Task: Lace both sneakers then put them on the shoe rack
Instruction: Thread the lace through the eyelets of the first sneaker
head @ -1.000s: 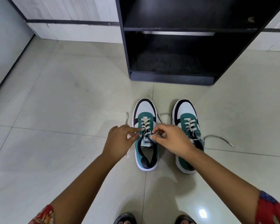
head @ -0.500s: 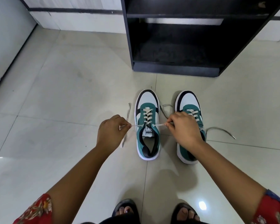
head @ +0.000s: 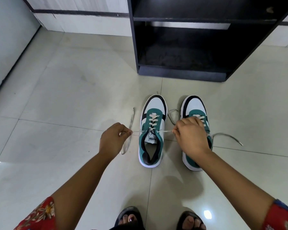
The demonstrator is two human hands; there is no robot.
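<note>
Two teal, white and black sneakers stand side by side on the tiled floor, toes toward the rack. The left sneaker (head: 152,130) is laced with a cream lace (head: 154,119). My left hand (head: 112,140) pinches one lace end, stretched out to the left. My right hand (head: 190,137) pinches the other end, stretched to the right, and covers part of the right sneaker (head: 195,112). That shoe's loose lace (head: 228,136) trails on the floor to the right. The black shoe rack (head: 181,73) stands just beyond the shoes.
My two feet in dark sandals (head: 128,216) are at the bottom edge. A white wall with a dark band (head: 80,13) runs behind the rack, and another wall (head: 5,47) rises at the left. The rack's lower shelves hold nothing.
My hands have drawn apart from the middle of the left sneaker, pulling its lace ends taut to either side. The view has tilted slightly down, bringing my feet in.
</note>
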